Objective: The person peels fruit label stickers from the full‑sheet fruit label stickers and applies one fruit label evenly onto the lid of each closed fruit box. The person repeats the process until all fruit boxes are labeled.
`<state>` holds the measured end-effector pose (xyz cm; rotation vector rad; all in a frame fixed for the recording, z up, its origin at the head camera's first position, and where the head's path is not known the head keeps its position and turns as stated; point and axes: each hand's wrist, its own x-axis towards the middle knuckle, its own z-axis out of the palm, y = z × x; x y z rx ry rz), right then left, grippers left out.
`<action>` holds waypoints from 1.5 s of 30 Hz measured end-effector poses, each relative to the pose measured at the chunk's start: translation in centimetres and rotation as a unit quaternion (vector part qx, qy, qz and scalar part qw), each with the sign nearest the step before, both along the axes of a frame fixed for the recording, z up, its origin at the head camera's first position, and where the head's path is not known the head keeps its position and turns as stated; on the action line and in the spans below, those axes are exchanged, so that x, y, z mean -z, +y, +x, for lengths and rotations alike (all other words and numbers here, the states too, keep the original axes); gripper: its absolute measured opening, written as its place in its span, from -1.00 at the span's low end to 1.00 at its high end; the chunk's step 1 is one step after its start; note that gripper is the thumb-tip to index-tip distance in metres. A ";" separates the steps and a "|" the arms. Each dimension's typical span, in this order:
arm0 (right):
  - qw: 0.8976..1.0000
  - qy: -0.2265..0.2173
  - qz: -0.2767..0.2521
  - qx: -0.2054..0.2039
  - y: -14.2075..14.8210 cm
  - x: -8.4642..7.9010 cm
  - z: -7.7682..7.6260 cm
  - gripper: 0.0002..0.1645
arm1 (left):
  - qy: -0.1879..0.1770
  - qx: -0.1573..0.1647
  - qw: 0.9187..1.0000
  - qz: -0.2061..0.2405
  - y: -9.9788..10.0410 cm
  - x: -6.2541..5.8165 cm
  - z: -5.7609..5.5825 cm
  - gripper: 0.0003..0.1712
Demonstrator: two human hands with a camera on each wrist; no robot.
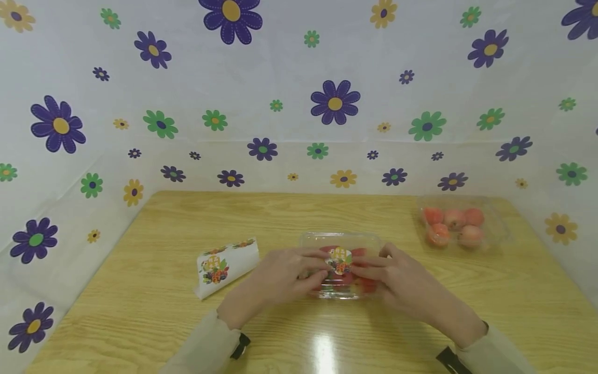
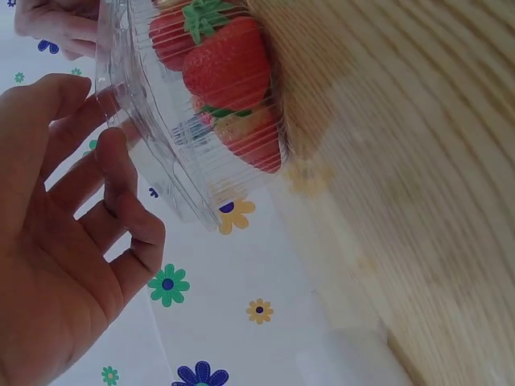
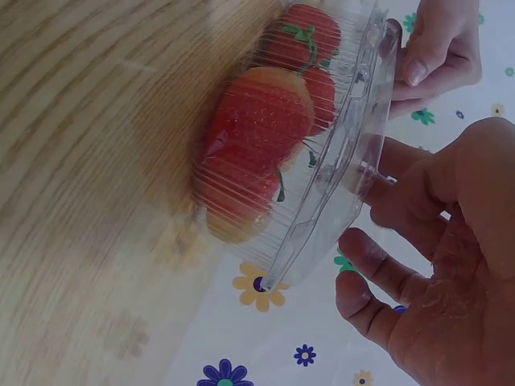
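Note:
A clear plastic clamshell box (image 1: 338,240) holding red strawberries (image 2: 227,66) stands on the table in front of the person, its lid down. On top of the lid lies a fruit sticker (image 1: 340,261) with orange lettering. The left hand (image 1: 290,270) reaches over the lid from the left, extended fingertips at the sticker's left edge. From the other side the right hand (image 1: 397,278) touches the sticker's right edge with outstretched fingers. In the right wrist view, the strawberries (image 3: 261,121) show through the ribbed wall, and some right fingers hang beside the lid.
Left of the box lies a curled white sheet of fruit stickers (image 1: 229,267). A second clear box (image 1: 495,223) with several reddish round fruits (image 1: 454,219) sits at the back right. Flower-printed cloth (image 1: 289,72) encloses the wooden table (image 1: 140,311) at the back and sides.

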<state>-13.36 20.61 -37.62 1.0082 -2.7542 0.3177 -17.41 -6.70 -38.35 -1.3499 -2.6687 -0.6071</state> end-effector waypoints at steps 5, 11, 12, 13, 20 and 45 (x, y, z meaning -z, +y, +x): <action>1.000 -0.008 0.001 0.001 0.3 0.2 0.4 -0.49 | -0.016 -0.010 1.000 -0.002 -0.7 0.1 0.4 -0.69; 0.999 0.023 -0.020 -0.011 0.0 0.5 0.5 -0.50 | 0.032 0.005 0.998 0.047 -1.6 0.6 1.1 -0.66; 0.999 0.029 -0.021 -0.013 -0.1 0.5 0.4 -0.46 | 0.043 0.005 0.997 0.058 -1.7 0.7 1.2 -0.66; 0.999 0.035 -0.019 -0.013 -0.3 0.6 0.4 -0.42 | 0.053 0.003 0.996 0.067 -1.8 0.9 1.3 -0.66; 1.000 0.021 -0.005 0.009 -0.7 0.7 0.3 -0.44 | 0.073 -0.028 0.995 0.066 -2.3 1.4 1.7 -0.68; 0.999 0.009 -0.042 0.005 -0.3 1.1 0.3 -0.52 | 0.053 -0.033 0.995 0.076 -3.0 1.2 2.3 -0.77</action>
